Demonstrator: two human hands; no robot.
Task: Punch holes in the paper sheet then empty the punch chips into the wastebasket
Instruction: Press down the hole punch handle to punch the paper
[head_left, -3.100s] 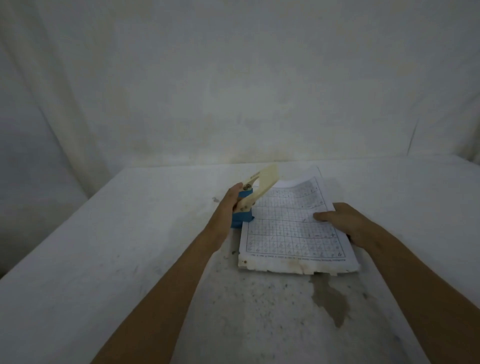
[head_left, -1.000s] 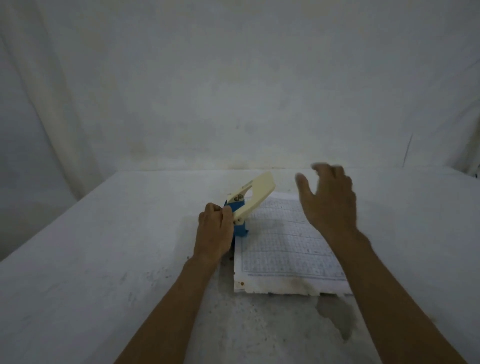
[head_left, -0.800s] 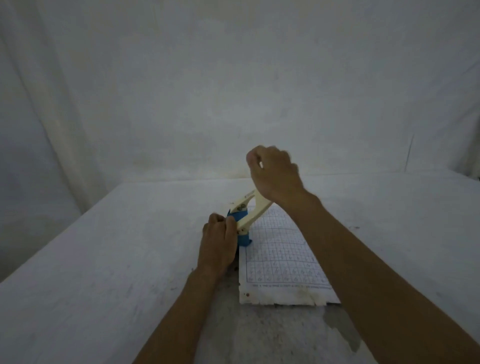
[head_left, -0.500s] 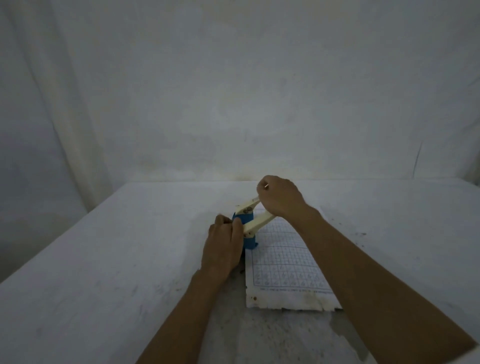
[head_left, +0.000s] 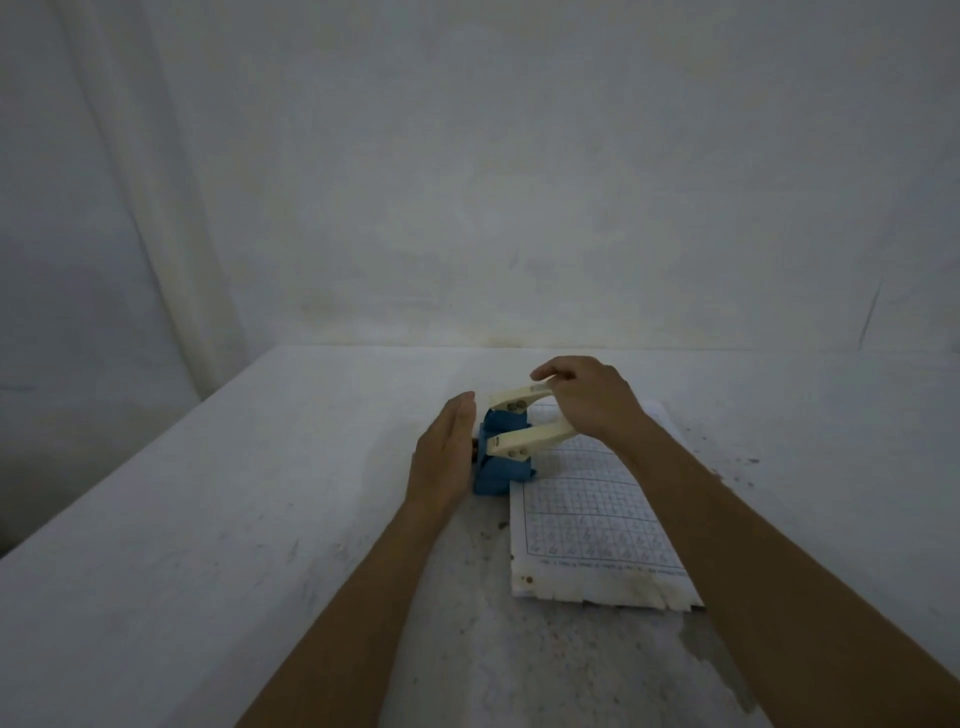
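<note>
A blue hole punch (head_left: 500, 467) with a cream lever (head_left: 524, 441) stands on the white table (head_left: 208, 545). The left edge of a gridded paper sheet (head_left: 592, 525) is tucked into it. My right hand (head_left: 587, 400) rests on top of the lever, fingers curled over its far end. Flat and with straight fingers, my left hand (head_left: 447, 457) stands against the punch's left side, gripping nothing. No wastebasket is in view.
A white cloth covers the table and hangs as a backdrop (head_left: 467, 182). A grey stain (head_left: 722, 670) lies in front of the sheet's torn near edge. Dark specks dot the cloth around the punch.
My right hand left the sheet, rose and came down on the lever, which now sits lower. My left hand has uncurled from its grip and now lies flat against the punch.
</note>
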